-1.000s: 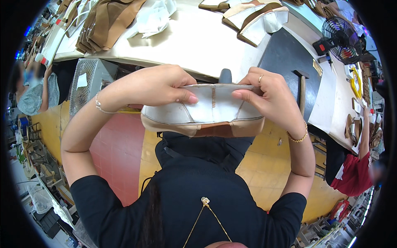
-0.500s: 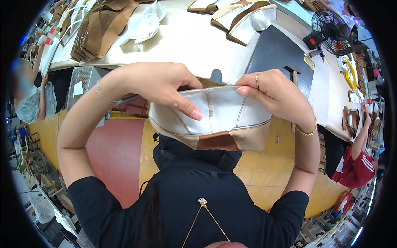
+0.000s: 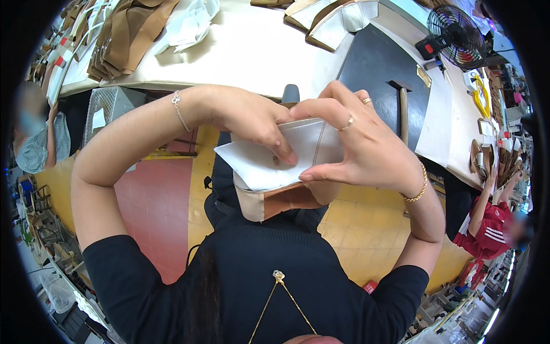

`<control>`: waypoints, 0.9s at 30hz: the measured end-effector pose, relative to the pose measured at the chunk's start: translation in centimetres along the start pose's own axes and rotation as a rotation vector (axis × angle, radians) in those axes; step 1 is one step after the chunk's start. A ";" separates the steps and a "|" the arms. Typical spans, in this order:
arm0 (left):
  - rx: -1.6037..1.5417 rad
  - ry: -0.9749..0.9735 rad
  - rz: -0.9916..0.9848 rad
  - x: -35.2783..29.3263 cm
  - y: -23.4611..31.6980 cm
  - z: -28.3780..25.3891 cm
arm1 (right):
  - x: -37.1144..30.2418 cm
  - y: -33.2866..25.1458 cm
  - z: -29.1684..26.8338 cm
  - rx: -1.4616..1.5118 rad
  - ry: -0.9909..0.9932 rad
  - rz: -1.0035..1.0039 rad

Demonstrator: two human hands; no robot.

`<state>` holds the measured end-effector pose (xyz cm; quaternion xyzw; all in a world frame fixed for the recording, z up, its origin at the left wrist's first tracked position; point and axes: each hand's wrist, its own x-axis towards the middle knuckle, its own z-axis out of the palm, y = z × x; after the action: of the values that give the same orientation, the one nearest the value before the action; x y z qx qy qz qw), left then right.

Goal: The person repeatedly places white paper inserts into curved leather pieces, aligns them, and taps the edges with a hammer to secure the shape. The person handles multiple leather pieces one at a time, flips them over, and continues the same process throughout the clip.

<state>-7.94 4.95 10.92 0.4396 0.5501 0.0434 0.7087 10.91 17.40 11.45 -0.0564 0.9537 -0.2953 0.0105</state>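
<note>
A sewn tan-and-brown leather upper (image 3: pixel 250 203) with a white lining (image 3: pixel 252 160) hangs over my lap, just off the table's near edge. My left hand (image 3: pixel 252 120) pinches its upper rim, thumb pressed on the lining and fingers hidden behind. From the right, my right hand (image 3: pixel 361 137) holds the same upper. Its index finger bends over the rim beside my left fingers, while the thumb lies lower against the lining; the other fingers are raised. A seam runs down the lining between the hands.
On the pale table (image 3: pixel 258 51) lie brown leather pieces (image 3: pixel 123 37), white sheets (image 3: pixel 189 26) and other lined uppers (image 3: pixel 338 20). A hammer (image 3: pixel 403 112) rests on a black board (image 3: pixel 366 74). Behind it stands a black fan (image 3: pixel 455 35). People work at left and right.
My right hand has shifted inward from the rim's right end, close to my left hand, with its fingers lifted. The upper has turned and tilted, and its lining now folds outward at left.
</note>
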 end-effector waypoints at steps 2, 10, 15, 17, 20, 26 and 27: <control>-0.050 -0.059 -0.034 0.1 -0.2 -0.3 | -0.5 0.5 0.0 0.069 0.052 -0.070; -0.178 -0.021 -0.107 0.0 -0.6 -0.2 | -0.7 -0.6 1.1 0.099 0.032 -0.146; -0.237 -0.079 -0.028 0.2 -1.2 -0.1 | -0.4 -1.0 1.6 0.105 0.012 -0.137; -0.246 -0.109 -0.016 0.4 -1.4 -0.3 | -0.2 -1.1 1.7 0.116 -0.002 -0.138; -0.258 -0.149 -0.013 0.7 -1.7 -0.5 | -0.2 -0.8 2.1 0.106 0.054 -0.206; -0.267 -0.215 -0.028 1.1 -1.7 -1.0 | -0.2 -0.4 2.6 0.025 0.121 -0.263; -0.271 -0.214 -0.015 1.1 -1.6 -0.9 | -0.2 -0.3 2.8 0.019 0.125 -0.277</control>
<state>-8.89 5.06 9.00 0.3377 0.4641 0.0648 0.8163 11.32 15.62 9.31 -0.1687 0.9328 -0.3057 -0.0892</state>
